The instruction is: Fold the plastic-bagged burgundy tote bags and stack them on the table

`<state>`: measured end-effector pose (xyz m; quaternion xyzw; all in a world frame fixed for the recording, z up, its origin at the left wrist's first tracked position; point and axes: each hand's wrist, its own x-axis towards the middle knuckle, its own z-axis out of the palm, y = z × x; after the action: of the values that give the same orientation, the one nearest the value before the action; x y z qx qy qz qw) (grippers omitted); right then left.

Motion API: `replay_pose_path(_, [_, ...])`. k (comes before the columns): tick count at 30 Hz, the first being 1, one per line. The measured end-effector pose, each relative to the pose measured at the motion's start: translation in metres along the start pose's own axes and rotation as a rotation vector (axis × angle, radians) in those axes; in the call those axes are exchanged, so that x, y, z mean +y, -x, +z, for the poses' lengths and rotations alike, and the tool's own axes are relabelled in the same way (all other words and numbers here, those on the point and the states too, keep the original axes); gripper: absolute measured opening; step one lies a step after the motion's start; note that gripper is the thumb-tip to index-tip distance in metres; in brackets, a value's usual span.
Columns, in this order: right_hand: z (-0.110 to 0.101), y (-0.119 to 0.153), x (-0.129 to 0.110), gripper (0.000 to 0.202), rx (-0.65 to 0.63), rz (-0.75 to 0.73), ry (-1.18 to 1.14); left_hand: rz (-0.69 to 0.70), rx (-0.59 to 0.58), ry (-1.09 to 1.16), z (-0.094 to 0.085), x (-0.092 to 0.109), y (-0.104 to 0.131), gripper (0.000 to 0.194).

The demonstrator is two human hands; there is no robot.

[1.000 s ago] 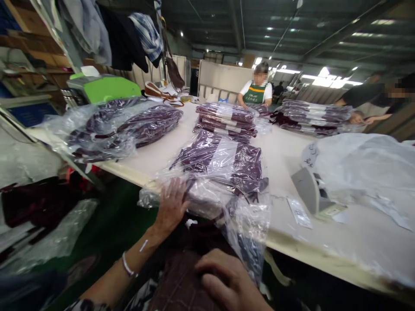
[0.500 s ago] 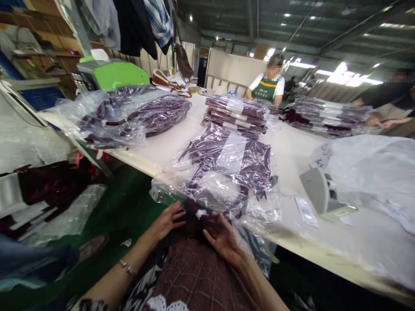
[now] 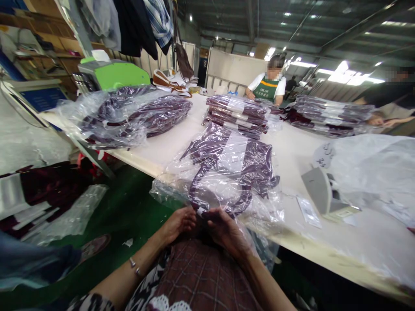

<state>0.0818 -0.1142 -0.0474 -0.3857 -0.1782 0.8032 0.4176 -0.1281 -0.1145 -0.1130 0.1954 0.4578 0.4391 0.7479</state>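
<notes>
A dark purple garment (image 3: 259, 160) in a clear plastic bag lies on the table, with a pale paper band across it. Its curved dark strap reaches the table's near edge, where a small white tag (image 3: 200, 211) shows. My left hand (image 3: 182, 222) is at the strap's left side, fingers curled in. On the other side of the tag, my right hand (image 3: 226, 229) has its fingers bent round the dark strap and plastic at the edge. What the left fingertips hold is too small to make out.
Bagged garments (image 3: 152, 114) lie at the left, and stacks of them (image 3: 238, 113) stand farther back. A grey tape dispenser (image 3: 319, 190) and white plastic sheet (image 3: 382, 168) are at the right. One person (image 3: 267, 88) works across the table; another is at the far right.
Both hands' fingers have curled in from a more spread pose. The dark strap now lies as a clearer loop, with the white tag at its near end.
</notes>
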Motion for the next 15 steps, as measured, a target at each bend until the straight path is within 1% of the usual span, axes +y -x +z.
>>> replay_pose_path(2, [-0.001,0.0,0.001,0.039,-0.029,0.02,0.033,-0.041,-0.135,-0.079,0.004,0.006,0.014,0.037])
replay_pose_path(4, [-0.001,-0.001,0.002,0.038,-0.044,0.016,0.06,-0.017,-0.28,-0.082,0.01,0.013,0.025,0.043])
replay_pose_path(5, [-0.002,-0.003,0.003,0.037,-0.044,0.0,0.074,0.003,-0.32,-0.062,0.015,0.017,0.029,0.049])
replay_pose_path(6, [-0.003,-0.004,0.005,0.035,-0.043,-0.033,0.085,0.027,-0.323,-0.033,0.019,0.019,0.031,0.054])
replay_pose_path(7, [-0.005,-0.005,0.006,0.033,-0.037,-0.081,0.092,0.05,-0.287,0.004,0.024,0.02,0.031,0.053])
replay_pose_path(9, [-0.012,-0.007,0.009,0.033,-0.054,-0.15,0.115,0.087,-0.151,0.087,0.033,0.02,0.027,0.043])
replay_pose_path(11, [-0.023,-0.008,0.01,0.045,-0.09,-0.153,0.18,0.118,-0.027,0.159,0.04,0.018,0.02,0.035])
replay_pose_path(13, [-0.036,-0.01,0.011,0.054,-0.093,-0.145,0.341,0.138,0.011,0.183,0.044,0.016,0.014,0.031])
replay_pose_path(15, [-0.046,-0.015,0.012,0.048,-0.066,-0.225,0.583,0.149,0.007,0.176,0.047,0.016,0.012,0.029])
